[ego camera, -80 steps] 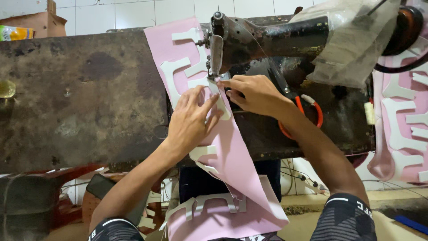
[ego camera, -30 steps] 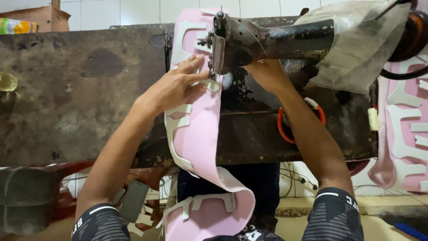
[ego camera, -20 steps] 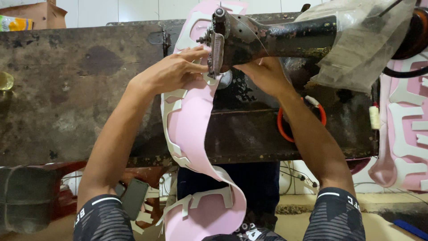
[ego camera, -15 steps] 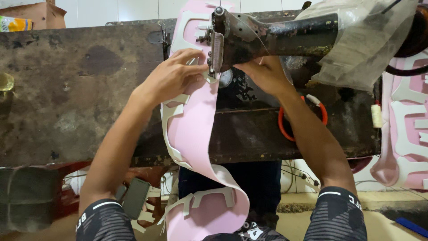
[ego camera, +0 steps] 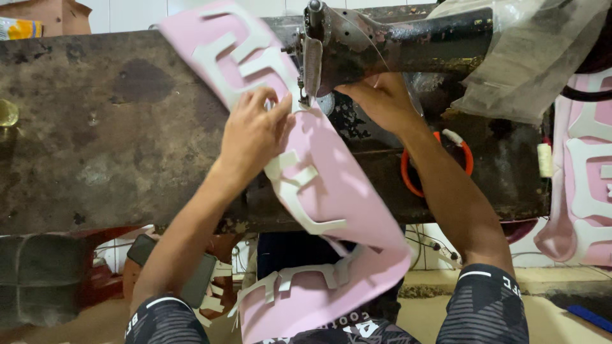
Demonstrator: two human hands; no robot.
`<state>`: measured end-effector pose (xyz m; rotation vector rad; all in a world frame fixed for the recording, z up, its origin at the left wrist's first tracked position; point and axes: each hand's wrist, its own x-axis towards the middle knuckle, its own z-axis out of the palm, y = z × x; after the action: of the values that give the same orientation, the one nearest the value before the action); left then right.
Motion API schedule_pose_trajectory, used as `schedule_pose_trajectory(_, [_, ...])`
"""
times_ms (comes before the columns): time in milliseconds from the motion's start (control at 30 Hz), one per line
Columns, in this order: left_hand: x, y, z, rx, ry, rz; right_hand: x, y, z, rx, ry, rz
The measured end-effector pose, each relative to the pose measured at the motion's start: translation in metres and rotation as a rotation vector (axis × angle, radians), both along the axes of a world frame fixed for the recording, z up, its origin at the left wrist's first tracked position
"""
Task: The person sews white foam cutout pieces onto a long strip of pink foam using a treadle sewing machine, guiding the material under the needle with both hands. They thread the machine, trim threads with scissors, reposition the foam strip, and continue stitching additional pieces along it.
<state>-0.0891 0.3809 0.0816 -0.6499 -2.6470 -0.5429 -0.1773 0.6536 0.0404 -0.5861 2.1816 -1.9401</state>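
My left hand (ego camera: 255, 130) lies flat on the pink strip (ego camera: 331, 185), fingers spread and pressing down on it rather than pinching, with the fingertips (ego camera: 274, 100) pointing toward twelve o'clock and stopping just short of the needle area of the sewing machine (ego camera: 382, 44). My right hand (ego camera: 379, 99) sits at three o'clock from the left one, tucked under the machine's dark arm; its fingers curl toward the strip's edge beside the needle, but the machine head hides them, so I cannot tell whether they are closed on the material or only resting against it. The strip is a long pink band with white cut-out shapes (ego camera: 296, 185) stitched or laid along it. It runs from eleven o'clock on the worn dark table (ego camera: 115, 134), passes under the machine head, then slopes toward five o'clock, drops off the table's near edge and folds back on itself above my lap. An orange ring (ego camera: 411, 181) lies on the table at four o'clock from my right hand, partly covered by my forearm. More pink pieces with white shapes (ego camera: 586, 178) hang at the far three o'clock side.
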Motion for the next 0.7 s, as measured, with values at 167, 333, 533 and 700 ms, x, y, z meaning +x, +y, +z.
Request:
schedule_pose_trajectory(167, [0.015,0.018,0.000,0.052,-0.029,0.130,0.001,-0.004,0.006,-0.058,-0.016,0.042])
schedule_pose_trajectory(333, [0.018,0.030,-0.007,0.030,-0.021,0.207,0.000,-0.006,0.008,-0.187,0.034,0.141])
schedule_pose_trajectory(533, [0.017,0.023,-0.006,0.057,-0.006,0.158,0.003,-0.006,0.005,-0.369,-0.019,0.191])
schedule_pose_trajectory(700, [0.021,0.017,-0.002,0.062,0.007,0.108,0.000,-0.010,0.013,-0.208,-0.011,0.071])
